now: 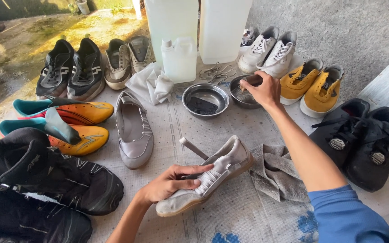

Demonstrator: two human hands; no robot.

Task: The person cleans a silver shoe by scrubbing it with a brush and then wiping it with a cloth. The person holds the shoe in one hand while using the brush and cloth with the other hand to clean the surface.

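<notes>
The left hand (pixel 173 181) gripped a grey-white shoe (pixel 208 177) on the patterned cloth (pixel 248 216), fingers curled over its laces. The shoe's long axis ran diagonally, toe toward the near left, heel toward the far right (sole side down). The right hand (pixel 262 90) reached into a small metal bowl (pixel 244 92), fingers closed on something I couldn't make out.

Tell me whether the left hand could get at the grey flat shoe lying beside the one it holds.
Probably yes. The left hand rests on the pale shoe, and the grey flat shoe lies just beyond it on the table cover with nothing between. It would have to let go first.
</notes>
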